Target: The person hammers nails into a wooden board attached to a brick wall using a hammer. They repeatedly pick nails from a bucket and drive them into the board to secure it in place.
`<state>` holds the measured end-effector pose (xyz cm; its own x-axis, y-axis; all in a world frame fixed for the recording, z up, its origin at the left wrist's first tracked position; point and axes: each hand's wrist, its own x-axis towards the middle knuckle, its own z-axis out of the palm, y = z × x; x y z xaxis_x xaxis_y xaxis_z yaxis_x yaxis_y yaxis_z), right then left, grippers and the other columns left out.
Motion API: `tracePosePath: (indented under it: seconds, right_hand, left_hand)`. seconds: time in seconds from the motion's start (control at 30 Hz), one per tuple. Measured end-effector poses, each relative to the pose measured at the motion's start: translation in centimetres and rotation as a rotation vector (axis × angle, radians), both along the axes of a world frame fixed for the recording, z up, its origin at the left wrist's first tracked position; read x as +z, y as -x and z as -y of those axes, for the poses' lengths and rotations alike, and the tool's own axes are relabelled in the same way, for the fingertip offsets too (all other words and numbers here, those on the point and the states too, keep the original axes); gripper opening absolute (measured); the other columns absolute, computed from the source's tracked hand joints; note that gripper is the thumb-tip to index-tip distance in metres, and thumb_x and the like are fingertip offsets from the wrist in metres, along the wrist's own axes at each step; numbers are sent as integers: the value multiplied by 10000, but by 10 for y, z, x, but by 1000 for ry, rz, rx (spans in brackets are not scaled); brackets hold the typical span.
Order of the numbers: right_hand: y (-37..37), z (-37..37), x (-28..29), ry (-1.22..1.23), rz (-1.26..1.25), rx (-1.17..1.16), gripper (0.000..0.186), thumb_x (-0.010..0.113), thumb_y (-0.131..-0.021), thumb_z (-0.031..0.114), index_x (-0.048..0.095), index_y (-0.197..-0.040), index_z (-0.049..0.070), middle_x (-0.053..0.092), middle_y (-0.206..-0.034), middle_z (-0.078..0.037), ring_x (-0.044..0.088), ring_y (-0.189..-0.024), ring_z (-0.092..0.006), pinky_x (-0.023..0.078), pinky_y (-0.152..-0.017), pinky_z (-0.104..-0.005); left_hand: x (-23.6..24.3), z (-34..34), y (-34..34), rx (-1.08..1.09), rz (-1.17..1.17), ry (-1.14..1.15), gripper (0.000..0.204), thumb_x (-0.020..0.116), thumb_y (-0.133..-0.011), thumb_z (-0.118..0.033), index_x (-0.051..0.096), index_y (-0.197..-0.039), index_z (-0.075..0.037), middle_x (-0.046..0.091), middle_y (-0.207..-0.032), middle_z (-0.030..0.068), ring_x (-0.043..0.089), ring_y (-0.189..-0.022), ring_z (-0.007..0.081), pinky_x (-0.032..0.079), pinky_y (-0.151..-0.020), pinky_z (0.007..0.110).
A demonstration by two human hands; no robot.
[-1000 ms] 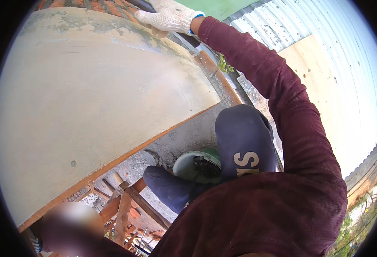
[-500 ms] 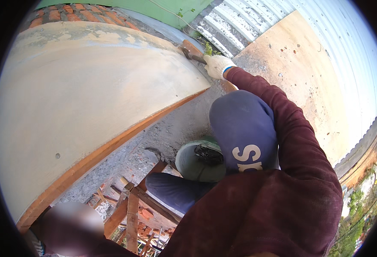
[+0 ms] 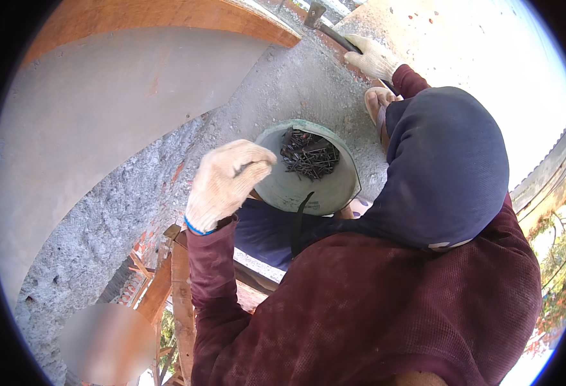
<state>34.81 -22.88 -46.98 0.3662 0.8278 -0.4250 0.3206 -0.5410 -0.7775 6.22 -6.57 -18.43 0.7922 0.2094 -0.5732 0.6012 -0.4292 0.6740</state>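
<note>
While a pale green bucket (image 3: pixel 273 190) stands just beyond the folded left leg (image 3: pixel 263 233), a heap of dark nails (image 3: pixel 312 154) lies inside it. If a knee or sleeve knocked the rim, the bucket could tip and spill nails over the gritty concrete (image 3: pixel 296 90); their points might also prick through a knit glove. At the bucket's left rim is the gloved left hand (image 3: pixel 226 180), forearm upright, wrist bent, fingers curled in with the thumb against the forefinger; whether a nail is pinched there cannot be told. Farther out, the right arm reaches past the raised right knee (image 3: pixel 453 161), its gloved right hand (image 3: pixel 374 59) wrapped around the handle of a hammer (image 3: pixel 335 36), head pointing away. With a sandalled foot (image 3: pixel 379 103) near that hand, a loosened grip could drop the hammer onto it.
</note>
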Motion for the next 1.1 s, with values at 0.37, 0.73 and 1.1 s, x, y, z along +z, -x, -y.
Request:
tracePosePath:
  seconds: [0.37,0.73,1.1]
  right_hand:
    - [35,27,-26,11,39,108,511,589,-943,286,552,-1400,60,696,-1033,-202,704,-912,-314,547,-839,-441]
    - [43,15,-6,243,-181,24,479,622,-934,242,552,-1373,62,674,-872,-166,699,-714,-251,548,-641,-399]
    - [47,16,29,178,-141,9,569,608,-937,331,550,-1415,28,635,-1325,-248,614,-1245,-376,466,-1054,-435]
  left_hand:
    - [-205,87,107,233,-334,-317,266,664,-888,-233,769,-1115,-141,742,-1080,187,690,-1049,400,535,-937,483]
    - [-231,101,114,178,-389,-455,239,677,-906,-287,760,-1063,-126,750,-1004,167,705,-978,388,540,-860,502]
    - [-253,108,141,49,-133,-594,203,608,-962,-267,622,-965,-64,674,-920,193,682,-841,410,538,-746,537]
